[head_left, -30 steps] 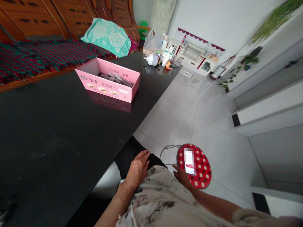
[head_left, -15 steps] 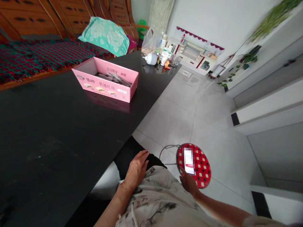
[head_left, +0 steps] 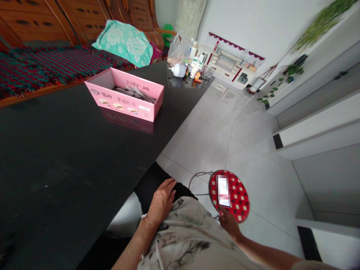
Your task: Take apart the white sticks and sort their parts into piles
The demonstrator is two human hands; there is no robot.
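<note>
A lit phone [head_left: 224,189] lies on a round stool [head_left: 240,198] with a red, black and white checked top; its screen is blurred out. My right hand [head_left: 229,224] is at the phone's lower end, one finger reaching to the screen's bottom edge and the others partly hidden below. I cannot tell whether the fingertip touches the glass. My left hand [head_left: 162,198] rests flat on my dark-trousered thigh, fingers stretched out, with nothing in it. Farther off, a pink cardboard box [head_left: 123,103] holding several thin grey strips stands on the glossy black table [head_left: 70,150].
At the table's far end are a light bulb [head_left: 178,70], a plastic bag [head_left: 177,50] and several small items. A wooden bench with a teal cushion [head_left: 126,43] runs behind the table. A cable [head_left: 194,180] loops on the tiled floor beside the stool.
My right hand has shifted slightly right and down, from the phone's lower left corner to below its bottom edge. My left hand stays on my thigh.
</note>
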